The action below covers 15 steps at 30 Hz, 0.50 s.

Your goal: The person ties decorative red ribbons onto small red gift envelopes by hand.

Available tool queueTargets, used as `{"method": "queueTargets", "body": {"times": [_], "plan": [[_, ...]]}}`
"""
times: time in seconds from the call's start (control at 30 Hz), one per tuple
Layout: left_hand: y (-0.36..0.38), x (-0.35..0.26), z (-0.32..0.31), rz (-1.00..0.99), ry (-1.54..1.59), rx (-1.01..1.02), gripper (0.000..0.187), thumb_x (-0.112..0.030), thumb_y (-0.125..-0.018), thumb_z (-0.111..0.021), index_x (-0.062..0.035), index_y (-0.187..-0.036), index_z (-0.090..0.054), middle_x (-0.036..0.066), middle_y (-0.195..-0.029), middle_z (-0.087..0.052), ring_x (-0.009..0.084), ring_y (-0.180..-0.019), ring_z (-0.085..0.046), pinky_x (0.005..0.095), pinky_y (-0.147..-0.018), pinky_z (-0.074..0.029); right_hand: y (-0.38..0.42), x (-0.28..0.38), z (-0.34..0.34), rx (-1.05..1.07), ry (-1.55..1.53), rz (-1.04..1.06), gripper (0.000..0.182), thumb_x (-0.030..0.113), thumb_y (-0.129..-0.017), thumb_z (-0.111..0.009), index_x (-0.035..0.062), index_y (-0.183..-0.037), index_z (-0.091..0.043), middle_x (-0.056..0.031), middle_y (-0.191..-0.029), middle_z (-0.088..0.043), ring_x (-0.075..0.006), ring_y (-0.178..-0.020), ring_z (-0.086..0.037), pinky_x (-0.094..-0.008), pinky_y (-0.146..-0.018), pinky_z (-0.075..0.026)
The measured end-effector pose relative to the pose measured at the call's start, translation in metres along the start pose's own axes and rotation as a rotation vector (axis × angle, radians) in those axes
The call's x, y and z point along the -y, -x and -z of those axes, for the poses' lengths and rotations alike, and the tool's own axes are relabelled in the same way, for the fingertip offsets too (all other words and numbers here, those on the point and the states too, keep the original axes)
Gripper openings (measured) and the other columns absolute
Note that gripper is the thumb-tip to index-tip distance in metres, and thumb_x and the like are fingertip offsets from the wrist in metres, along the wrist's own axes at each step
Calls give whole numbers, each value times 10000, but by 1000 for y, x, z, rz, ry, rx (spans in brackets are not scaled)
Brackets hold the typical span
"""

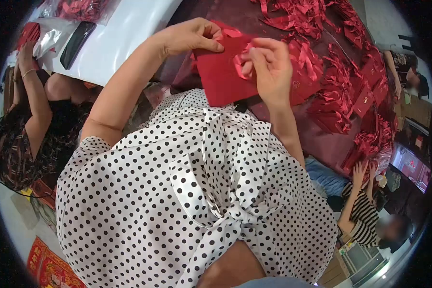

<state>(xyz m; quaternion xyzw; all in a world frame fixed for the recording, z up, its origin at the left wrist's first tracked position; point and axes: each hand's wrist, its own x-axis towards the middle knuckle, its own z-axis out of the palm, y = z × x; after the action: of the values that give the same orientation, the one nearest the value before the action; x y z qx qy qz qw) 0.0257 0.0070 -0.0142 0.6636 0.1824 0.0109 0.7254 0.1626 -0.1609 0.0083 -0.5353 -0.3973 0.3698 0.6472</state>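
Note:
My left hand [199,36] pinches the top edge of a flat red paper envelope [223,79] between thumb and fingers. The envelope hangs upright in front of my polka-dot top. At its right side my right hand [270,67] is closed, thumb against fingertips, on a shiny red ribbon [239,62]. How the ribbon joins the envelope is hidden by my fingers. Just right of that hand lie more red envelopes [300,89] with ribbons and small gold print, on the dark red table cover [317,139].
Heaps of ribboned red envelopes [338,103] spread over the table's right side. A black phone [77,44] lies on a white sheet [125,33] at left, near a clear plastic bag [50,36]. Co-workers' hands show at far left [26,53] and lower right [360,175].

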Motion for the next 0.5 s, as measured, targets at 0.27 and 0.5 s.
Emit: {"method": "queueTargets", "body": {"times": [0.27,0.5], "plan": [[4,16,-3,-13,152,130,166,-210,-835,-628,-65,-783,-566,-86,-751,-541,-9,-690,-459,156,-628,-358,5,-24,-6,12,47,-224,112,103,-868,-590,3,-901,-551,-64,-745,-633,-68,-582,-583,-159,-503,-422],[12,15,-12,38,283,68,182,-228,-886,-570,-50,-873,-602,-82,-799,-578,-4,-732,-500,158,-695,-407,10,-34,-12,-8,227,-119,147,131,-842,-625,1,-837,-558,-50,-632,-614,-68,-539,-566,-211,-482,-437]]}}
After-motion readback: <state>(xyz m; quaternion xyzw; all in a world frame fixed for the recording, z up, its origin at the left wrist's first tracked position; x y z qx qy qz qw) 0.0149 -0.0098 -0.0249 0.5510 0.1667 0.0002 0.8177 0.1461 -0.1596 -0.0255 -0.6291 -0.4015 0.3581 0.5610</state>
